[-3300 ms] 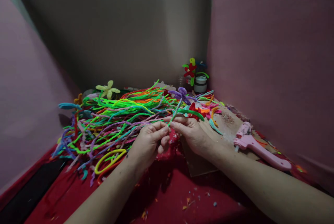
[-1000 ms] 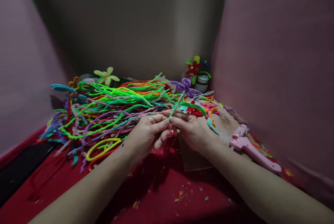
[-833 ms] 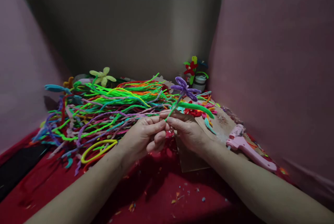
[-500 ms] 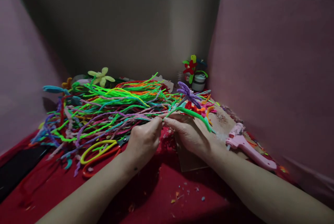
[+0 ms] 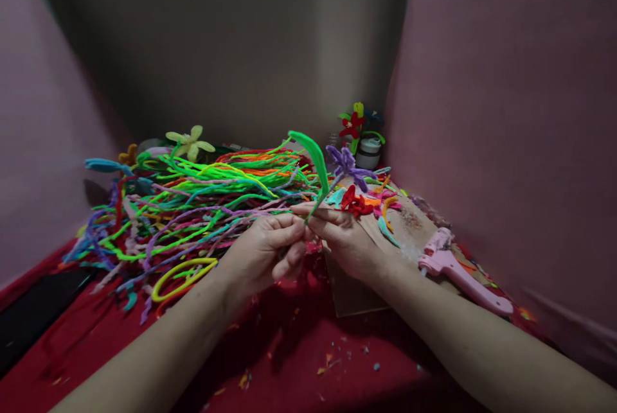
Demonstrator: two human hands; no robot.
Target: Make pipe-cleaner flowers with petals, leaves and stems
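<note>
Between my two hands is a purple pipe-cleaner flower (image 5: 348, 167) on a thin stem, with a long green pipe-cleaner leaf (image 5: 312, 155) arching up beside it. My right hand (image 5: 349, 243) is closed around the stem and the leaf's lower end. The thumb and forefinger of my left hand (image 5: 270, 249) pinch at the leaf's base, while its other fingers curl loosely below. The exact join of leaf and stem is hidden by my fingertips. A red pipe-cleaner flower (image 5: 355, 202) lies just beyond my right hand.
A heap of colourful pipe cleaners (image 5: 212, 188) spreads behind my left hand, with yellow-handled scissors (image 5: 159, 284) in front. A pink glue gun (image 5: 463, 278) rests on cardboard (image 5: 357, 294) at right. A dark flat object (image 5: 38, 304) lies left. Potted craft flowers (image 5: 369, 153) stand at the back.
The green leaf has swung from leaning right over my right hand to standing upright, curving left. My left hand has turned, showing its lower fingers. The purple flower has shifted slightly.
</note>
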